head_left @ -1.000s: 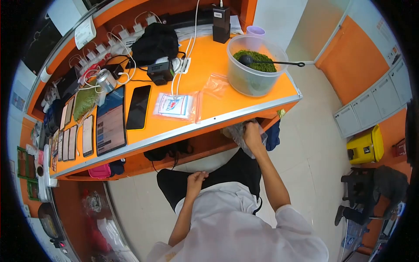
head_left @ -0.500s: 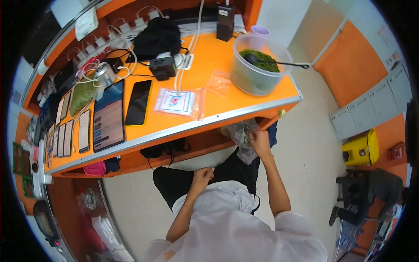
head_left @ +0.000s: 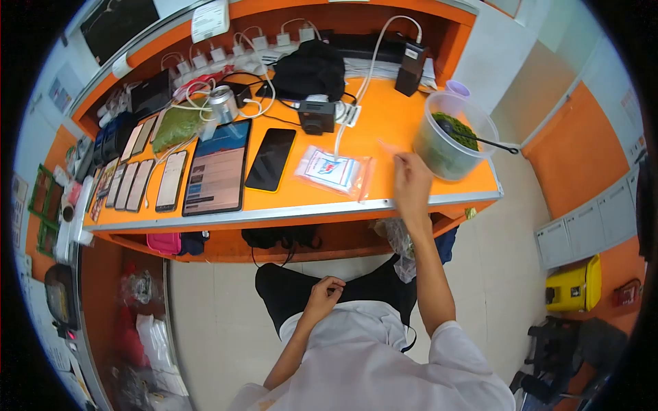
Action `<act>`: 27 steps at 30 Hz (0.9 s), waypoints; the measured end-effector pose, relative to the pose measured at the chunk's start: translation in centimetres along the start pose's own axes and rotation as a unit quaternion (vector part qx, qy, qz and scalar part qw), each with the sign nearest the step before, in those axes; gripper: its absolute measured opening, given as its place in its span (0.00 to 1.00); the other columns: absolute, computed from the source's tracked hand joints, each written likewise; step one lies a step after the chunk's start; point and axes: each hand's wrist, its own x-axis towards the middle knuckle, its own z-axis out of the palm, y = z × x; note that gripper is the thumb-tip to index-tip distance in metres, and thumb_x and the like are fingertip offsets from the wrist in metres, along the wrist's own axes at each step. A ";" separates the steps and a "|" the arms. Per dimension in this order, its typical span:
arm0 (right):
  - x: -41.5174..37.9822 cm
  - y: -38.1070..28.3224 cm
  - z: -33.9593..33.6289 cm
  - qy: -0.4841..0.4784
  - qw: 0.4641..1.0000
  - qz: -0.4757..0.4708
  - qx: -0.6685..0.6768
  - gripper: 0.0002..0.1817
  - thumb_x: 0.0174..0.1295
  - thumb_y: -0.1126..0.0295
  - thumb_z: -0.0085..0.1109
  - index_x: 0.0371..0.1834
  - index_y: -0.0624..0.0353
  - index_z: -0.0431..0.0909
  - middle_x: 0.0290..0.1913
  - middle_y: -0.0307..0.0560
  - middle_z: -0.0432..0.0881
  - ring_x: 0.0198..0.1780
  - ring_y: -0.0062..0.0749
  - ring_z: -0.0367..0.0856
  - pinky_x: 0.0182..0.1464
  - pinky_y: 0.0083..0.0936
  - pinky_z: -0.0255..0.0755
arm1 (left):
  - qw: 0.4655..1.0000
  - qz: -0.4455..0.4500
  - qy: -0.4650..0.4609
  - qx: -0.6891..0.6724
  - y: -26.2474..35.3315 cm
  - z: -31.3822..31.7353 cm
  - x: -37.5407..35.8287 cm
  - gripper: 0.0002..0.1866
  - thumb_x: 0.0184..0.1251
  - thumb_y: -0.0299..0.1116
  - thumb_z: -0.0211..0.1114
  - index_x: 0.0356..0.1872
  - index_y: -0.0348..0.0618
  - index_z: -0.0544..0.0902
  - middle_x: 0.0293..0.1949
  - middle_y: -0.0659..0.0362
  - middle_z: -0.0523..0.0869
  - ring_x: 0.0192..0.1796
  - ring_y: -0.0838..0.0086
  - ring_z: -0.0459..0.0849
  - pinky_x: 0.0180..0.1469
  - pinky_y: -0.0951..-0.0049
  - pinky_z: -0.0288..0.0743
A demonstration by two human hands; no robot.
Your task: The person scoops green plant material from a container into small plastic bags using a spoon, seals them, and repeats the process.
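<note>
My right hand (head_left: 413,181) is over the front of the orange table, fingers pinched together. A small clear plastic bag (head_left: 388,146) shows at its fingertips, mostly covered by the hand. Just beyond stands a translucent tub (head_left: 442,161) of green shredded leaves (head_left: 460,134), a black spoon (head_left: 504,146) lying across it. To the left of that hand lies a zip bag with a white printed packet (head_left: 332,171). My left hand (head_left: 325,296) rests over my lap with curled fingers; whatever they may hold is too small to make out.
Left on the table (head_left: 370,188) are a yellow-edged phone (head_left: 272,159), a tablet (head_left: 218,168), several more phones, a can (head_left: 223,104) and a bag of green material (head_left: 178,129). Chargers and cables line the back. A crumpled plastic bag (head_left: 399,246) hangs below the table edge.
My right hand has risen from the crumpled bag under the table edge to the small clear bag on the tabletop. The left hand stays over my lap. The view has shifted.
</note>
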 end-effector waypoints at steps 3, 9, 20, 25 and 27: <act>-3.2 -2.9 -4.1 0.009 0.935 0.170 0.311 0.08 0.76 0.73 0.61 0.40 0.68 0.83 0.41 0.45 0.88 0.43 0.34 0.89 0.49 0.32 0.83 | 0.990 -0.002 -0.020 -0.140 2.1 0.6 0.2 0.08 0.80 0.26 0.62 0.52 0.36 0.84 0.51 0.54 0.87 0.51 0.71 0.87 0.52 0.72 0.81; -11.7 -4.8 -7.4 -0.087 0.739 0.370 0.556 0.07 0.79 0.71 0.58 0.48 0.64 0.81 0.41 0.45 0.89 0.40 0.25 0.90 0.42 0.26 0.86 | 0.900 0.016 -0.059 -0.432 11.3 1.0 1.7 0.10 0.84 0.34 0.62 0.53 0.37 0.81 0.46 0.59 0.85 0.49 0.77 0.82 0.53 0.74 0.77; -15.5 -5.7 -5.9 -0.072 0.948 0.225 0.212 0.06 0.71 0.81 0.61 0.49 0.66 0.80 0.45 0.46 0.88 0.45 0.31 0.87 0.49 0.22 0.78 | 0.955 0.061 0.062 -0.284 9.6 0.7 1.2 0.05 0.78 0.27 0.68 0.41 0.36 0.86 0.33 0.62 0.87 0.35 0.83 0.80 0.40 0.80 0.73; -16.9 -7.5 -5.8 -0.202 0.881 0.246 0.351 0.07 0.65 0.79 0.70 0.44 0.70 0.85 0.41 0.48 0.88 0.39 0.26 0.86 0.43 0.22 0.79 | 0.970 0.093 0.078 -0.212 9.6 1.0 0.6 0.02 0.72 0.23 0.71 0.38 0.34 0.87 0.31 0.62 0.87 0.34 0.83 0.81 0.39 0.79 0.74; -17.3 -7.5 -5.4 -0.194 0.880 0.247 0.356 0.08 0.66 0.77 0.72 0.45 0.70 0.87 0.41 0.49 0.89 0.39 0.26 0.88 0.40 0.21 0.80 | 0.982 0.112 0.066 -0.138 9.5 0.8 0.6 0.02 0.72 0.21 0.71 0.38 0.33 0.87 0.33 0.62 0.88 0.36 0.82 0.83 0.41 0.78 0.76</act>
